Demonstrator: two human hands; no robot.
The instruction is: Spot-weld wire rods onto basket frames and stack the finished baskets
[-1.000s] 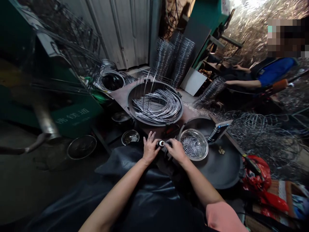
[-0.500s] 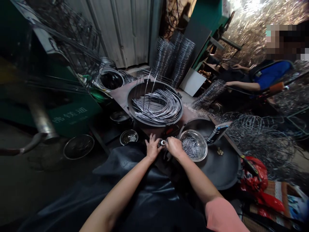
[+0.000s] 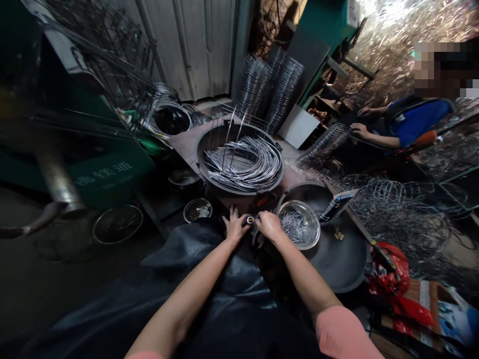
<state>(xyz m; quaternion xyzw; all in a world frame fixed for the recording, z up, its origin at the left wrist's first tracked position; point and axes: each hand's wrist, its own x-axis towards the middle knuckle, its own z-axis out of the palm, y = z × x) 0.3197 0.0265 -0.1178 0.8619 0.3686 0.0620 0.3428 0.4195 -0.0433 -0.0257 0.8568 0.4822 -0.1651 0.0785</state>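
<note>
Over my lap my left hand pinches a small dark cylinder between thumb and forefinger, its other fingers spread. The cylinder's end faces me, with a pale ring and a yellowish centre. Just right of it, my right hand is closed with its fingers curled down; what it grips is hidden. A dark curved piece shows beneath its fingertips. Close by the right hand is a steel bowl of short metal pins.
Ahead stands a dark round pan with bundled wire hoops. A larger black tray bears the bowl, a phone and small tan bits. Wire coils are stacked behind. A co-worker in blue sits at right.
The cylinder's end, mostly white before, now shows a pale ring around a yellowish centre. Both hands stay close together in nearly the same place. The co-worker's hands have shifted slightly on the wire coil.
</note>
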